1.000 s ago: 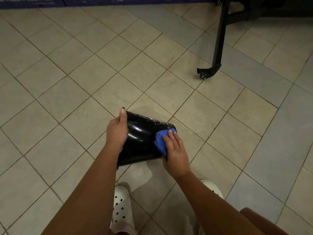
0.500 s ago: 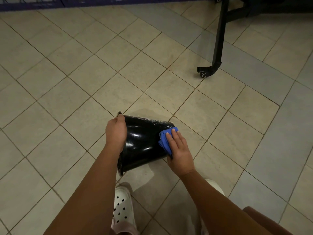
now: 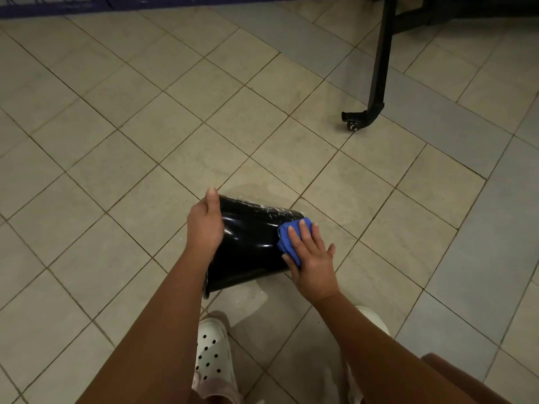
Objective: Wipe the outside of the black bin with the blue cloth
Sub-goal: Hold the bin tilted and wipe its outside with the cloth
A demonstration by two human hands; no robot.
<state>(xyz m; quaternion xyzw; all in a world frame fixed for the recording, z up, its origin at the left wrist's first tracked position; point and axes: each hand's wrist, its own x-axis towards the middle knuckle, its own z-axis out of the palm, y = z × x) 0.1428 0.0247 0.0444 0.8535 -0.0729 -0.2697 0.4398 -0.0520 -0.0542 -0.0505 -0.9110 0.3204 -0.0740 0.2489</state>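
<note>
As left hand grips one bin (tipped), right hand presses one cloth

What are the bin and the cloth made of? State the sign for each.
The bin is probably glossy black plastic: bright highlights streak its smooth wall. The cloth is soft matte blue fabric, perhaps microfibre: it bunches in folds under the right hand.

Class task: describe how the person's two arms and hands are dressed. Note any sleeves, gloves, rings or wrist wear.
The left arm and right arm are bare as far as the picture shows, no sleeves. The left hand and right hand have no gloves; no rings, watch or bracelet visible.
</note>
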